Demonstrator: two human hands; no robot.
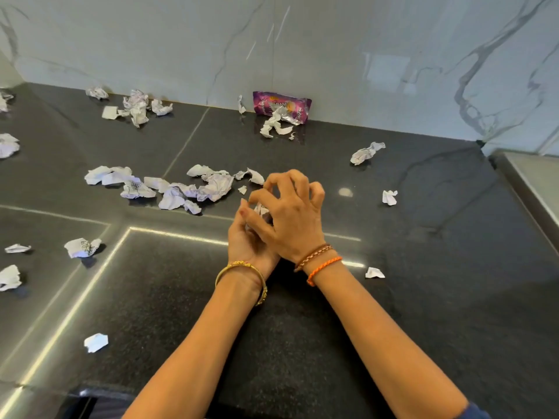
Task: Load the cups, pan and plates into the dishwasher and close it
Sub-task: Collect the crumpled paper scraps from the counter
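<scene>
Dark speckled stone countertop (302,343) polished to a gloss, glossy veined marble-look wall panels (363,55), crumpled matt white paper scraps (211,186), shiny purple foil wrapper (281,105) seen at back edge, gold metal bangle (242,267), braided orange cord bracelet (325,269)

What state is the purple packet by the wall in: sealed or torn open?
Torn open. The purple packet lies flat against the wall, its front end ragged, with crumpled paper at its mouth.
</scene>
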